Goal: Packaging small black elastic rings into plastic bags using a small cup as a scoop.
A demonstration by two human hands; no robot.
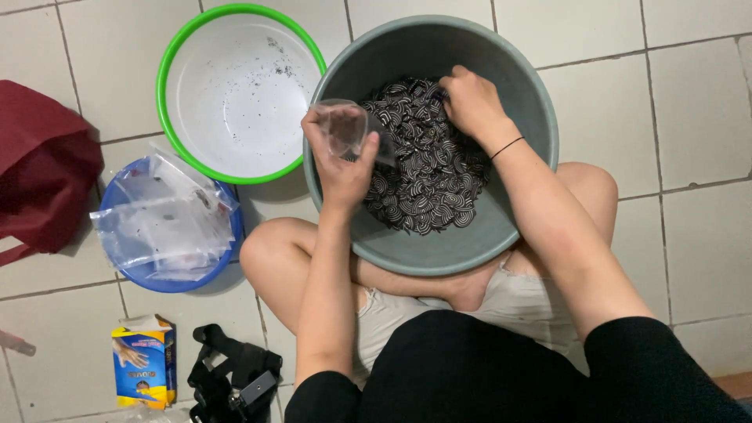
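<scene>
A grey plastic tub (525,94) sits between my crossed legs, holding a heap of small black-and-white striped pieces (427,176). My left hand (341,160) holds a small clear plastic bag (345,125) over the tub's left rim, the bag's mouth pinched between fingers and thumb. My right hand (470,102) reaches into the far side of the heap with its fingers curled down among the striped pieces; a thin black band circles that wrist.
A white basin with a green rim (235,94) stands left of the tub with a few dark specks inside. A blue bowl (227,251) holds a stack of clear plastic bags (160,219). A dark red cloth bag (39,164), a glove box (142,362) and a black strap device (235,384) lie on the tiled floor.
</scene>
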